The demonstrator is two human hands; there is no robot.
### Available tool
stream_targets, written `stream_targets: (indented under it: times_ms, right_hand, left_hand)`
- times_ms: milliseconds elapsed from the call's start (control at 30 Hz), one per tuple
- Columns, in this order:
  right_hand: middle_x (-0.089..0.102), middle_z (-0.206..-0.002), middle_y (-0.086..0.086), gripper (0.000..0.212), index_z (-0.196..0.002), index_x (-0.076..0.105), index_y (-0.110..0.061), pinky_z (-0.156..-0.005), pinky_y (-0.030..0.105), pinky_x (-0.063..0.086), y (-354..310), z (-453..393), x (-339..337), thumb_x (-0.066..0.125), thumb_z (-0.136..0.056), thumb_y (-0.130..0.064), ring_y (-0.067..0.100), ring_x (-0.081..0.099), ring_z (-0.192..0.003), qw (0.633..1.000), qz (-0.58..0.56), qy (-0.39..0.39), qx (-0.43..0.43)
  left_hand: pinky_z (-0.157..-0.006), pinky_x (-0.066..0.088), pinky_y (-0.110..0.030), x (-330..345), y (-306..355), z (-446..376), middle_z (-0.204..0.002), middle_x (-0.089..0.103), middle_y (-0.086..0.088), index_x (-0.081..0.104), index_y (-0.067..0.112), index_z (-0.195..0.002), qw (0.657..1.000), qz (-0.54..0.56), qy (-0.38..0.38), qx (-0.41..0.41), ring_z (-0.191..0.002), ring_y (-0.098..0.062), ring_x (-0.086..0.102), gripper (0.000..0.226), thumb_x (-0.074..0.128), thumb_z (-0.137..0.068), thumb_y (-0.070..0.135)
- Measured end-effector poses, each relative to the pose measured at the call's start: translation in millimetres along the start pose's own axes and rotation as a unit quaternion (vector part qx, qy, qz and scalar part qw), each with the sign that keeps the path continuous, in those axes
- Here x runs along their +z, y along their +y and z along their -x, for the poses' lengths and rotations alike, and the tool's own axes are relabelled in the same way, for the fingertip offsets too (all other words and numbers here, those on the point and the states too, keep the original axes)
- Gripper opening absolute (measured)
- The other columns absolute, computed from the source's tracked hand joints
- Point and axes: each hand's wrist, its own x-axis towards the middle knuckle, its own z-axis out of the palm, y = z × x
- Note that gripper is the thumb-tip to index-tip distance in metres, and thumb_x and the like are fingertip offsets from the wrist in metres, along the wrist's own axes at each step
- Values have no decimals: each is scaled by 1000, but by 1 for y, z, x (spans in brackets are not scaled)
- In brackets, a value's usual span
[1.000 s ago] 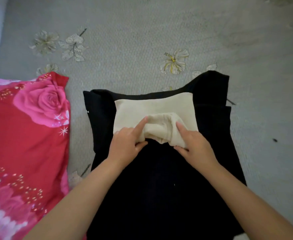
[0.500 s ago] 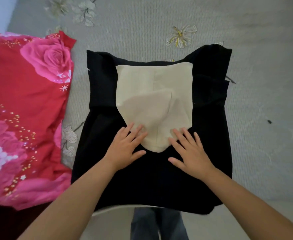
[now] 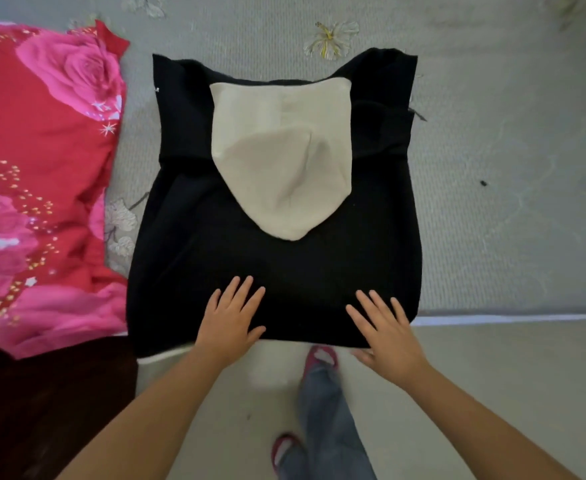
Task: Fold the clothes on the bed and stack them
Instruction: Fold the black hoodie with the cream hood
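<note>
hoodie: the black hoodie (image 3: 274, 271) lay flat on the bed (image 3: 492, 168), near edge hanging a bit over the side, with its cream hood (image 3: 281, 161) folded down over the back
left hand (image 3: 230, 320): fingers straight and spread, flat on the near hem, gripping nothing
right hand (image 3: 386, 332): same deal, spread flat at the near hem
left side: red floral quilt (image 3: 38, 174) just beside the hoodie

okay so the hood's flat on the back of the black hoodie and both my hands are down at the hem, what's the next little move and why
Probably grip the hem with both hands and fold it up toward the cream hood. The black hoodie lies flat with its sides tucked in, and its bottom edge hangs past the bed. Your left hand and right hand lie open at that edge, so a bottom-up fold seems the natural step.
</note>
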Motion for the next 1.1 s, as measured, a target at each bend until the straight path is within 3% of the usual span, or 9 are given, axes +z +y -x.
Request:
stream_targets:
  times_ms: [167, 367, 500, 733, 800, 867, 933, 1033, 1100]
  right_hand:
    - [60, -116, 25, 72, -104, 67, 0, -76, 58, 48, -1, 38, 29, 92, -40, -21, 45, 58, -104, 991, -60, 52, 110]
    - [21, -150, 16, 55, -135, 43, -9, -111, 43, 16, -3, 40, 30, 58, -87, -31, 31, 11, -141, 978, -110, 60, 168]
    - [35, -144, 18, 44, -126, 52, -2, -111, 40, 18, -6, 9, -3, 58, -88, -23, 32, 21, -138, 967, -154, 145, 141]
    - [49, -131, 7, 67, -137, 35, -10, -86, 14, 30, -8, -91, -94, 67, -81, -27, 23, 45, -122, 903, -376, 187, 95]
    - [44, -135, 7, 79, -139, 30, -10, -90, 19, 34, -3, -131, -117, 73, -74, -26, 24, 41, -125, 888, -396, 212, 101]
    - [28, -147, 7, 100, -145, 13, -12, -107, 34, 27, 3, -172, -136, 77, -70, -30, 24, 26, -136, 894, -379, 208, 117]
    - [24, -150, 6, 106, -146, 6, -13, -109, 35, 22, 6, -205, -146, 77, -70, -30, 23, 22, -137, 902, -380, 174, 108]
    - [48, -133, 10, 71, -136, 37, -10, -94, 23, 32, 7, -231, -147, 72, -76, -24, 25, 43, -123, 926, -352, 122, 62]
    - [61, -114, 13, 41, -116, 56, -4, -79, 19, 33, 7, -238, -158, 68, -80, -19, 25, 53, -108, 929, -327, 170, 31]
  left_hand:
    - [-114, 4, -39, 43, -8, 43, -154, -14, 0, -6, 24, -146, 999, 13, -10, -47, -142, -20, -13, 68, 36, -95, 39]
    - [-114, 4, -38, 48, 1, 65, -155, -10, -1, -2, 24, -147, 997, 53, 7, -58, -142, -20, -12, 65, 36, -96, 36]
    - [-113, 9, -37, 26, 6, 53, -156, -2, 0, 5, 26, -147, 993, 71, 81, -53, -143, -19, -6, 64, 39, -95, 39]
    - [-110, 21, -39, -49, 11, 13, -154, 14, -2, 15, 26, -146, 955, 212, 192, -80, -142, -21, 5, 61, 44, -94, 36]
    - [-110, 21, -39, -60, 13, 0, -154, 15, -2, 15, 25, -146, 943, 249, 201, -90, -141, -20, 6, 62, 45, -93, 35]
    - [-111, 20, -37, -64, 12, -12, -153, 16, -1, 15, 24, -146, 936, 265, 208, -99, -141, -19, 7, 62, 47, -93, 34]
    - [-111, 19, -34, -64, 3, -23, -153, 18, -3, 16, 21, -146, 931, 278, 210, -108, -141, -20, 8, 63, 48, -93, 32]
    - [-112, 13, -30, -60, -8, -33, -153, 18, -5, 15, 17, -146, 920, 308, 201, -132, -141, -20, 8, 63, 47, -93, 31]
    - [-112, 10, -29, -67, -11, -40, -153, 17, -5, 14, 17, -146, 908, 337, 205, -141, -141, -20, 6, 63, 46, -94, 30]
